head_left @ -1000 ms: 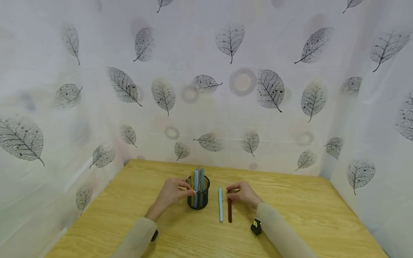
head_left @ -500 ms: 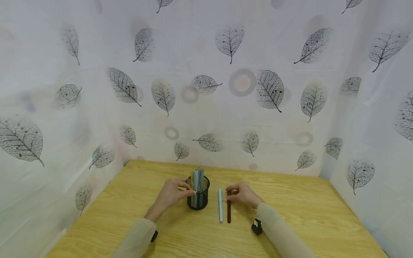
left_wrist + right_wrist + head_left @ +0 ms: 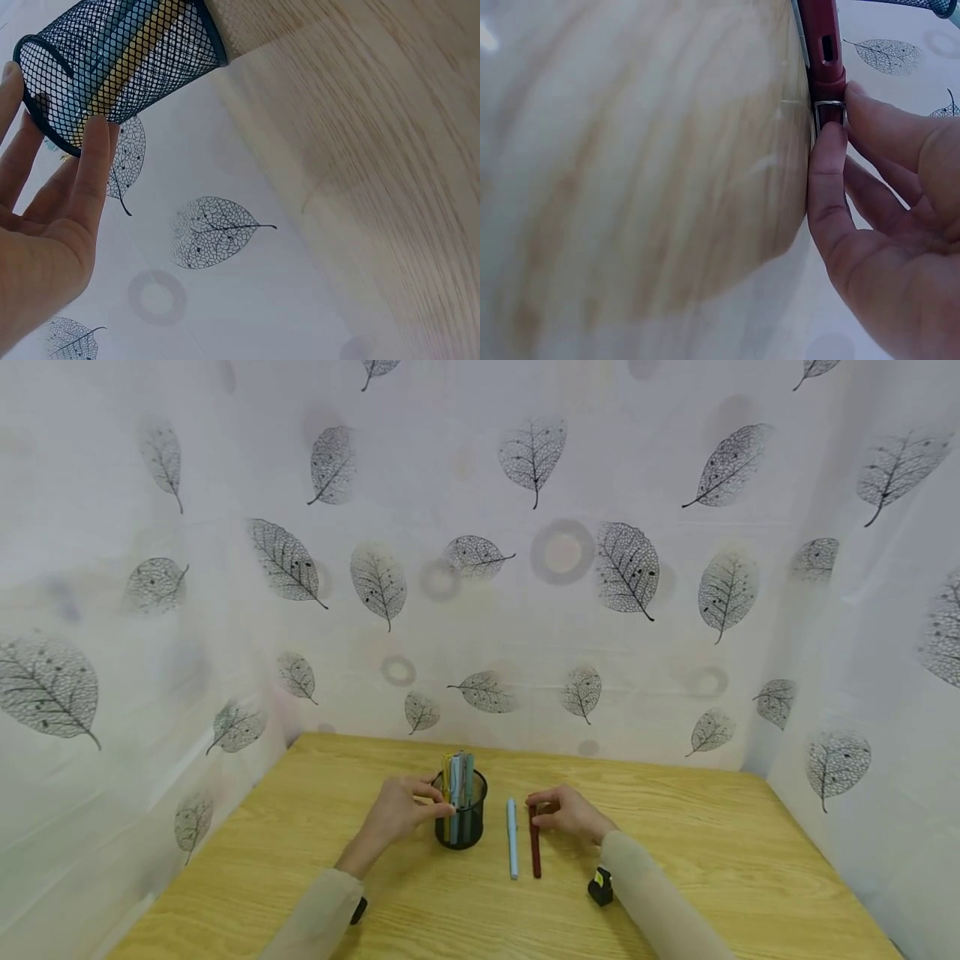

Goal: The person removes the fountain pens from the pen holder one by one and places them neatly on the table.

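Note:
A black mesh pen holder (image 3: 472, 827) stands upright on the wooden table, with several pens (image 3: 457, 777) in it, yellow, light blue and grey-green among them. My left hand (image 3: 396, 808) holds its rim from the left side; the mesh wall and the fingers at the rim show in the left wrist view. To the right of the holder lies a light blue pen (image 3: 512, 839). Beside that, a dark red pen (image 3: 536, 856) lies roughly parallel. Thumb and fingers of my right hand (image 3: 573, 816) pinch the red pen near its far end, at the metal ring seen in the right wrist view.
The wooden table (image 3: 712, 852) extends to both sides and toward me. A white curtain (image 3: 480, 635) printed with leaves hangs behind it and along the sides. A small black device with a yellow mark (image 3: 601, 887) sits at my right wrist.
The red pen has shifted slightly left, then slightly right, with my right hand still on it. My left hand and the pen holder stay in place.

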A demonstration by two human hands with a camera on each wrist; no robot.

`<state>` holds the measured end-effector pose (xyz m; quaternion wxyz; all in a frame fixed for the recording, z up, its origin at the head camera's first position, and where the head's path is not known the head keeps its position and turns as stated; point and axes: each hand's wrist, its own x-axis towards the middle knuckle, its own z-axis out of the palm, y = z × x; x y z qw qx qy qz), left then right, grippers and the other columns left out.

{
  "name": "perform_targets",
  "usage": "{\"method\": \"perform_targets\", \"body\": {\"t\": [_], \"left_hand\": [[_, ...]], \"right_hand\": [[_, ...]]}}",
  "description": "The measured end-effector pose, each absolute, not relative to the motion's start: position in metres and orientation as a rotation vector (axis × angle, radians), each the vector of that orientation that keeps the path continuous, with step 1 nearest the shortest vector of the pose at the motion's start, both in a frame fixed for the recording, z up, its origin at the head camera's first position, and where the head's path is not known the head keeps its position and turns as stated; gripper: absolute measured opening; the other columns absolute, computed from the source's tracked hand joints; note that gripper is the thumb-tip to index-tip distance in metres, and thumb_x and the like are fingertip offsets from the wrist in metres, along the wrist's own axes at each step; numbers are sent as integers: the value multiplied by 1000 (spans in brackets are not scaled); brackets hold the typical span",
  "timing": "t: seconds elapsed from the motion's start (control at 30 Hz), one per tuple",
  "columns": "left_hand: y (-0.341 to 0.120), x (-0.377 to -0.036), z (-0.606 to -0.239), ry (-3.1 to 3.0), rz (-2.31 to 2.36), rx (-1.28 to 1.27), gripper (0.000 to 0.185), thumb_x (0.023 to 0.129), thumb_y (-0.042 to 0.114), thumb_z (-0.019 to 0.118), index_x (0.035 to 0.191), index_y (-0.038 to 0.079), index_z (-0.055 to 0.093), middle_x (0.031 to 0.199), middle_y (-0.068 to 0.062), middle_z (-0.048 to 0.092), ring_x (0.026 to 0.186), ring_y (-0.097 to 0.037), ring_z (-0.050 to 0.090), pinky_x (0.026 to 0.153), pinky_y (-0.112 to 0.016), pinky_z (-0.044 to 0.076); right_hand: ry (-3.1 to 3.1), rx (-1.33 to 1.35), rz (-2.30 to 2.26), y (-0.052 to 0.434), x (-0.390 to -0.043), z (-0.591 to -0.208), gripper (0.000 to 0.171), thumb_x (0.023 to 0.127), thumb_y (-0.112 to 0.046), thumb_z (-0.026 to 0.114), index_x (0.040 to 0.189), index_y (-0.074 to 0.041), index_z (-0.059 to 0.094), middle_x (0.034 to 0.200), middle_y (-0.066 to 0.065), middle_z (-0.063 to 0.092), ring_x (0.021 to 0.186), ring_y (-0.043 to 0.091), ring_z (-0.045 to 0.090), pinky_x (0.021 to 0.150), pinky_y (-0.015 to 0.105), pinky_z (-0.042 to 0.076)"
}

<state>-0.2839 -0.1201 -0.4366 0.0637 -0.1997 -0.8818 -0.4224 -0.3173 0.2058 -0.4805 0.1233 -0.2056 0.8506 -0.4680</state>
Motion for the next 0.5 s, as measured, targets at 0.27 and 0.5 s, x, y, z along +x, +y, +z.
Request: {"method": "perform_targets", "body": {"t": [0.27,0.5], "left_hand": [[-119,-284,-435,-2670,-1273,-585,12,78,34,82,78,23,77,134,-15,61,80,-18,74,65,-23,57],[-121,-284,-435,-2676,-1285,-613,11,78,34,81,79,23,77,136,-16,59,78,-14,74,64,-21,57]], "right_hand": [[2465,-587,-1388,207,-319,-482,38,91,-1,66,127,8,61,123,23,66,113,34,64,83,33,55],[2442,-599,-1410,208,-320,-485,40,90,-2,68,128,8,59,121,24,67,114,36,63,89,38,55]]}}
